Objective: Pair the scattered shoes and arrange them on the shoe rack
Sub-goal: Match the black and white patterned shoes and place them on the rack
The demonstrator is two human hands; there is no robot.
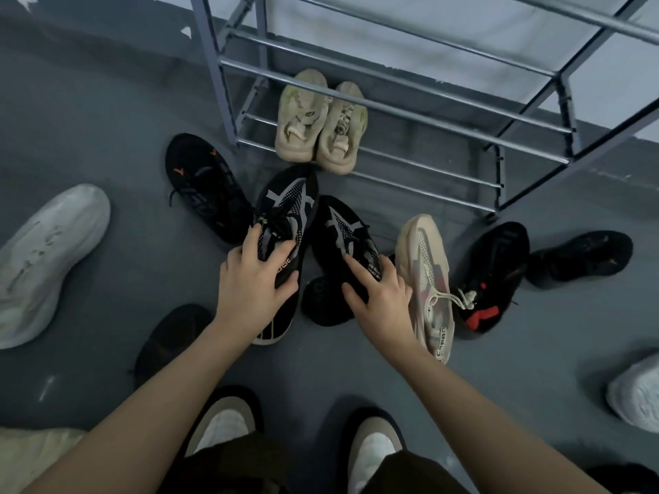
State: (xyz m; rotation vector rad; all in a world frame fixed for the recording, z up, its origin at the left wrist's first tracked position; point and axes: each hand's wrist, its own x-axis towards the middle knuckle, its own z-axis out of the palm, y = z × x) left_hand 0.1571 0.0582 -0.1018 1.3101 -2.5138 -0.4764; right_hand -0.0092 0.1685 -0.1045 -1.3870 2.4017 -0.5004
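Observation:
Two matching black shoes with grey star patterns lie side by side on the floor in front of the grey metal shoe rack (399,112). My left hand (255,279) grips the left black-and-grey shoe (289,205) around its collar. My right hand (379,294) grips the right black-and-grey shoe (342,229) at its heel. A pair of beige shoes (321,123) stands on the rack's lowest bars at the left.
Scattered on the grey floor: a black shoe with orange marks (203,183), a beige-pink shoe (428,279), a black-red shoe (495,276), black shoes (581,258) (171,340) (321,301), white shoes (46,254) (638,397). My own feet (228,426) stand below.

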